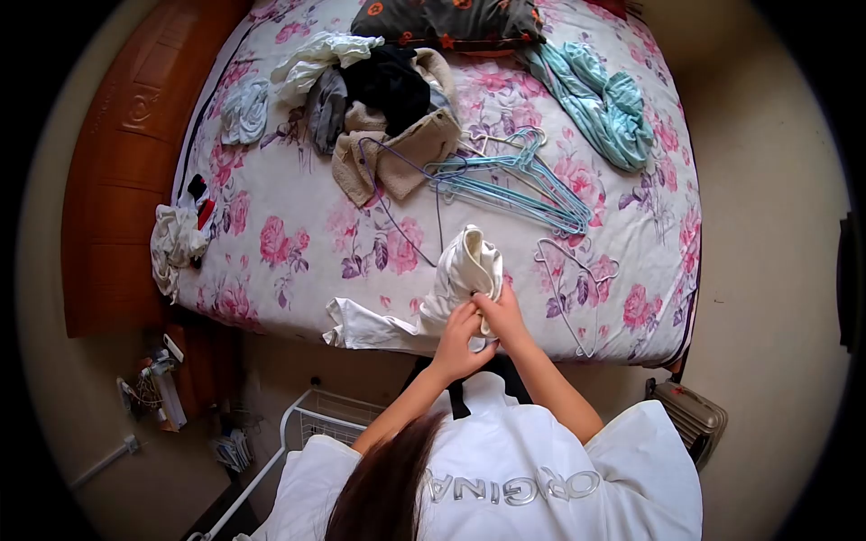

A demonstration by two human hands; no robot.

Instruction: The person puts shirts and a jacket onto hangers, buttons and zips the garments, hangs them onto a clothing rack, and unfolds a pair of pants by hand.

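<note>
A white garment (456, 277) is bunched up at the front edge of the bed, and one long part of it (372, 327) trails left over the flowered sheet. My left hand (458, 347) has its fingers closed on the garment's lower folds. Right beside it, my right hand (502, 317) pinches the cloth near a small dark spot. The two hands almost touch. Just beyond the garment lies a purple wire hanger (390, 214). To the right, a white hanger (561, 293) rests flat on the sheet. Folds hide some of my fingertips.
Light-blue hangers (532, 194) lie stacked mid-bed, by a beige fleece jacket (401, 162) and black clothing (388, 86). Teal cloth (600, 104) sits at right, a dark pillow (451, 22) at the far end. A white rack (289, 424) and a suitcase (690, 415) stand near the bed.
</note>
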